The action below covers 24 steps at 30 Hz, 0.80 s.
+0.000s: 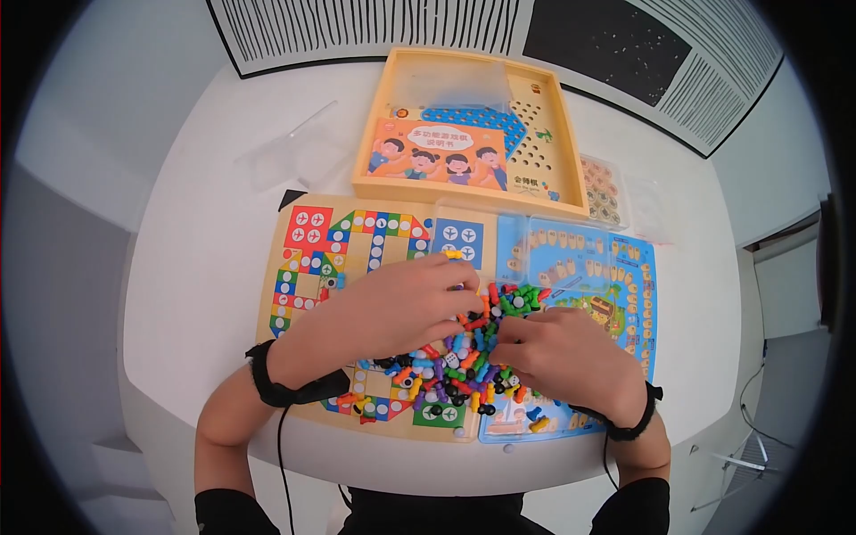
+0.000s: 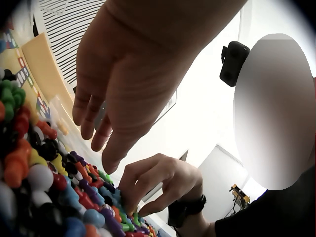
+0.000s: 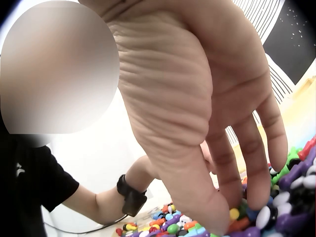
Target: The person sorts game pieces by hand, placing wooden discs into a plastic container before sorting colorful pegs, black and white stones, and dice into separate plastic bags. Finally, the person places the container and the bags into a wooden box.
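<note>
Across the white table (image 1: 192, 267) from me I see a wooden tray (image 1: 464, 200) with an orange booklet (image 1: 437, 165) lying inside it, a clear case (image 1: 623, 192) of round pieces (image 1: 600, 185) just beside its right edge, and a black-and-white panel (image 1: 615, 58) behind.

Your right hand (image 3: 187, 108) extends its fingers (image 3: 254, 160) down to the coloured pieces (image 3: 291, 224); your left arm (image 3: 101, 205) wears a black band (image 3: 133, 201).

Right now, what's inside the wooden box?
The box holds a booklet and clear plastic. Its floor partly shows; what's beneath the booklet is covered.
</note>
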### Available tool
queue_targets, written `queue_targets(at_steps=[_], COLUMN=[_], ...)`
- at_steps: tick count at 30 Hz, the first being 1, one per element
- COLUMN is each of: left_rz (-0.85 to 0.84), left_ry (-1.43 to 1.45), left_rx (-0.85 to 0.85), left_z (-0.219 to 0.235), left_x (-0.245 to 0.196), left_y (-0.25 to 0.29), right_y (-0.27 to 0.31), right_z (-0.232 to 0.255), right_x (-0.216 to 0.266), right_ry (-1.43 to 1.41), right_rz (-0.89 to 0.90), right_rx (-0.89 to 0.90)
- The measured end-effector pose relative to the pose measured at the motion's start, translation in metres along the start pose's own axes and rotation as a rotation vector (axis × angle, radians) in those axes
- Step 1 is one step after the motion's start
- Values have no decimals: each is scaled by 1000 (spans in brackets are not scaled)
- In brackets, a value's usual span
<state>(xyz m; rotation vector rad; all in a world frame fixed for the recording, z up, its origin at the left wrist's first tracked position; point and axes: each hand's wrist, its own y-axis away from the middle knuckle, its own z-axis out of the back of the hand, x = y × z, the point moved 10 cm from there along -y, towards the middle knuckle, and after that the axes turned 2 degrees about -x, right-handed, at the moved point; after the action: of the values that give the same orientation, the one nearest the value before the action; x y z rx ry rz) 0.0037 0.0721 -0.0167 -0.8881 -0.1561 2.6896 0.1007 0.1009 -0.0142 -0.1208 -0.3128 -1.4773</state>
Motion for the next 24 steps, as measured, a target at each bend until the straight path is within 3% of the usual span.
queue_targets(at_steps=[7,9,16,19,21,22,24], left_rz=[21,46,78,62,66,67,39], left_ry=[-122,-113,-143,-147,-155,-156,-152], left_rx=[7,40,97,87,86,87,63], left_z=[-15,-15,-17,-18,-21,-22,-20], left_x=[12,13,15,15,15,16,14], left_y=[6,6,6,5,5,5,5], right_y=[-2,-2,-2,0,2,-1,-1], right_z=[-5,-14,-6,10,32,32,51], right_x=[-2,-9,-20,-29,-41,-43,-57], right_ry=[24,27,-72,-39,-161,-162,-285], right_rz=[-59,-101,-64,-98,-173,-173,-226], right_rx=[-22,50,56,-6,-178,-178,-455])
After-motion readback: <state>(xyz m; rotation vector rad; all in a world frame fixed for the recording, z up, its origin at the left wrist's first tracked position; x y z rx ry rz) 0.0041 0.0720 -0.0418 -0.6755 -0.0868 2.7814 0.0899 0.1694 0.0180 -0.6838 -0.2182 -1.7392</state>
